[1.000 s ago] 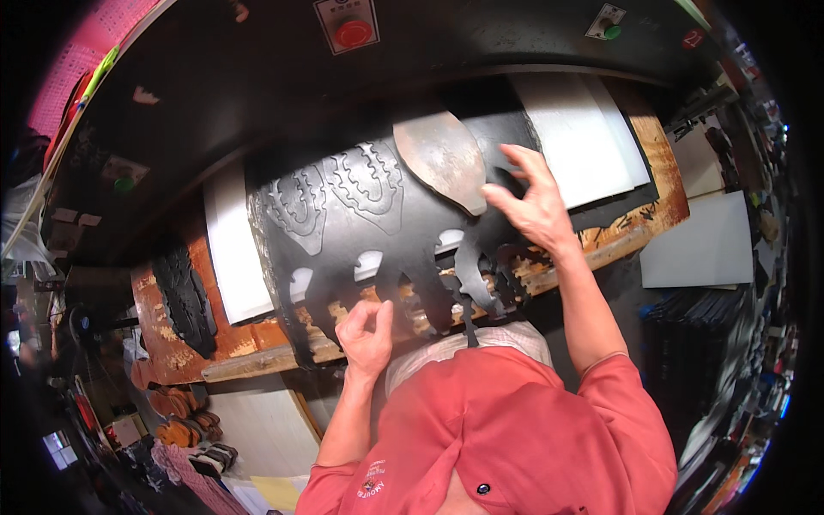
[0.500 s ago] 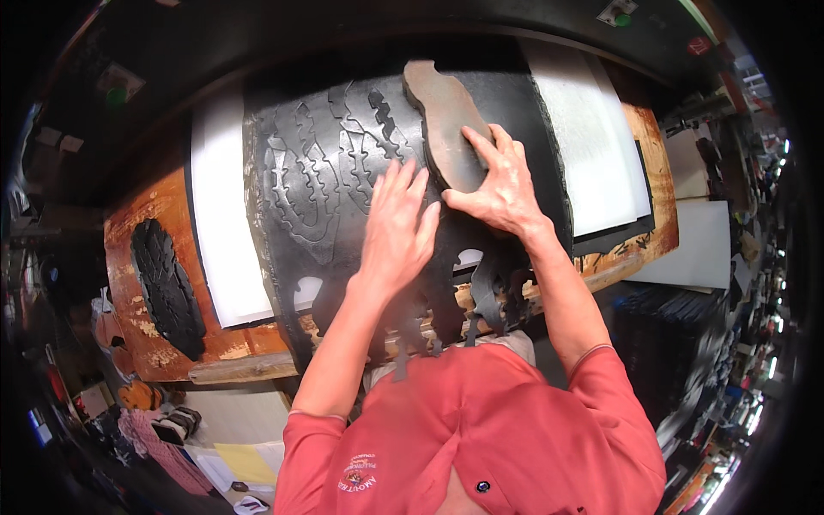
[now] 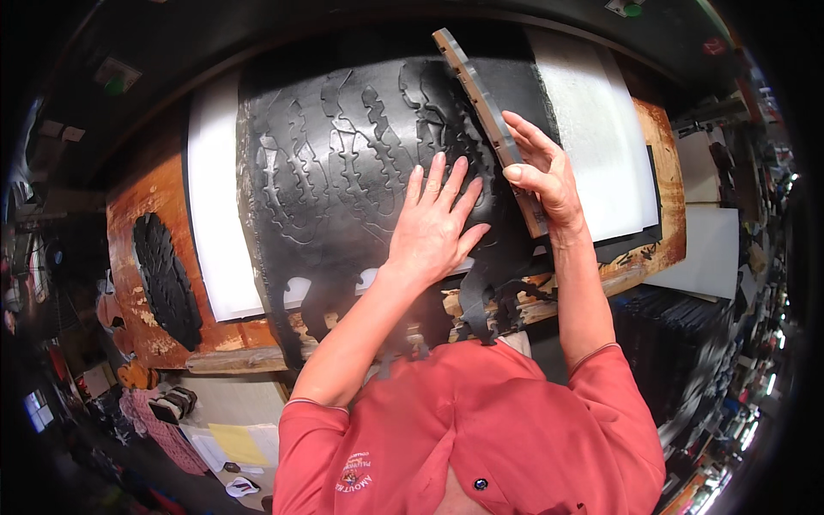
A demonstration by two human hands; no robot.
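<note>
My right hand [image 3: 554, 184] grips a sole-shaped cutting die [image 3: 485, 107] by its near part, thumb on one side and fingers on the other. The die is tilted up, its narrow side facing me. Fingers spread, my left hand [image 3: 432, 230] lies flat on a black rubber sheet [image 3: 343, 236], just left of the die. Several sole-like outlines with notched edges are cut into the sheet. Ragged cut-out strips [image 3: 475, 300] hang from its near edge toward my shirt.
White sheets lie under the rubber at left [image 3: 215, 197] and right [image 3: 596, 146] on a worn wooden table [image 3: 163, 206]. Black sole pieces [image 3: 165, 275] rest at the left. A dark machine beam [image 3: 257, 39] spans the far side. A black stack [image 3: 669, 335] stands at right.
The die, flat on the sheet before, has been tipped up and shifted right by my right hand, uncovering another cut outline. My left hand has moved right and flattened onto the rubber.
</note>
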